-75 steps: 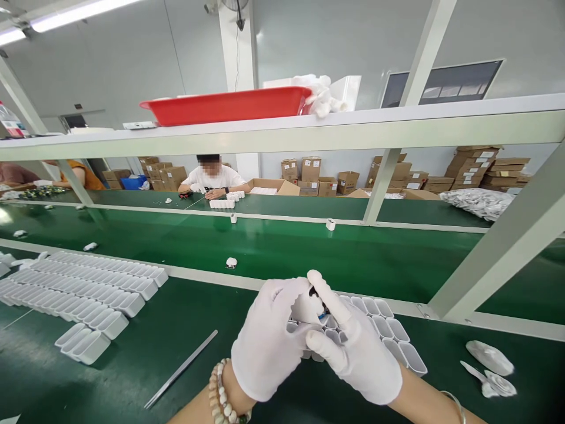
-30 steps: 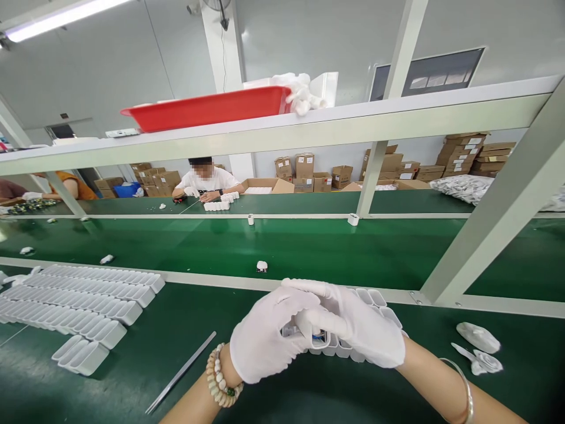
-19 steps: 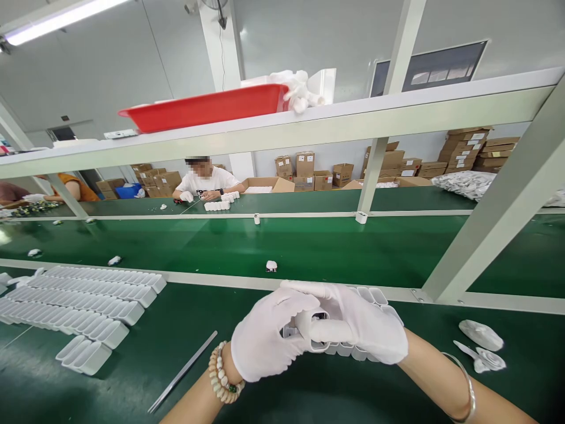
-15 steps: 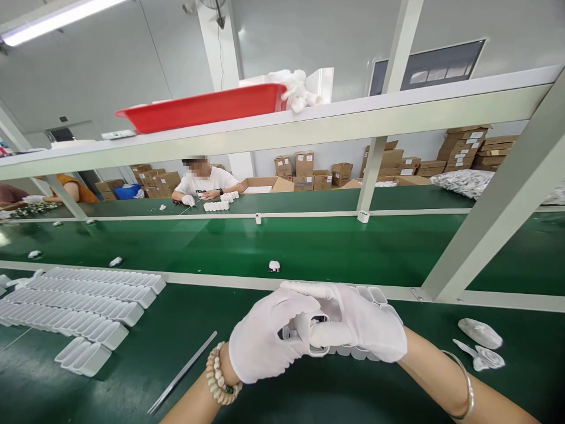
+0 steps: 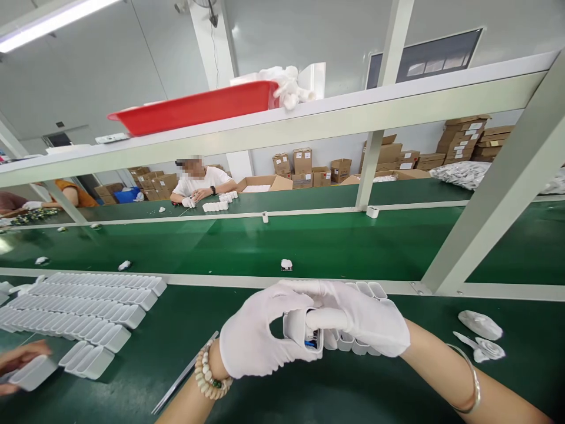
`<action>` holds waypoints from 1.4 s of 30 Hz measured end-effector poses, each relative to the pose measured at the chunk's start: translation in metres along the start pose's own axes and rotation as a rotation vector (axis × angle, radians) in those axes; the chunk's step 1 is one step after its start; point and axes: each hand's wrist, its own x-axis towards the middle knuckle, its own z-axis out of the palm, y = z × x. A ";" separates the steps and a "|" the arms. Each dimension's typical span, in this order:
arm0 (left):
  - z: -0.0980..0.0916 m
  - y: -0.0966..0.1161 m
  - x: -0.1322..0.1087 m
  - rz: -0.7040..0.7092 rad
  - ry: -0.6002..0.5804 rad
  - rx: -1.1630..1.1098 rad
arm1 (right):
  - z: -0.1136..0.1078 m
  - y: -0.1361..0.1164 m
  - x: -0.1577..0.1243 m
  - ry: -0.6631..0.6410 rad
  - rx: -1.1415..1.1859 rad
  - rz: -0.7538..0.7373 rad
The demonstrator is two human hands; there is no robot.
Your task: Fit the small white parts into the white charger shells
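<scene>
On the near side of the belt (image 5: 229, 244), the person's gloved left hand (image 5: 253, 335) has thumb and fingers clamped around a white case (image 5: 295, 324), blue wires (image 5: 311, 341) showing in its open mouth. The gloved right hand (image 5: 368, 321) is curled over the same case, one finger laid across that mouth; from here I can't tell whether it pinches anything within. More cups (image 5: 378, 290) peek out past that hand, close to the belt. Leftward along the belt's near side spreads a big block of cups (image 5: 106, 303), and beside it someone else's bare hand (image 5: 29, 352) grips a lone cup (image 5: 36, 372). Tweezers (image 5: 180, 380) lie back from the belt, just beside the left hand. A small white part (image 5: 286, 264) sits on the belt, and across it a co-worker (image 5: 200, 179) leans over the far bench (image 5: 282, 200).
</scene>
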 end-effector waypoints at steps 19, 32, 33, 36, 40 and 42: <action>0.004 -0.009 0.006 -0.305 0.062 -0.212 | -0.019 0.022 -0.003 0.293 -0.462 -0.175; 0.003 -0.032 0.005 -0.630 -0.059 0.335 | -0.065 0.042 0.039 0.602 -0.769 0.037; 0.002 -0.030 0.003 -0.652 -0.192 0.449 | -0.080 0.046 0.044 0.606 -0.811 0.095; 0.008 -0.023 -0.001 -0.660 -0.482 0.627 | -0.121 0.064 0.057 0.654 -0.943 0.331; 0.026 -0.023 0.001 -0.679 -0.593 0.688 | -0.154 0.090 0.064 0.686 -1.081 0.591; 0.035 -0.027 0.003 -0.696 -0.637 0.710 | -0.163 0.098 0.064 0.673 -1.145 0.627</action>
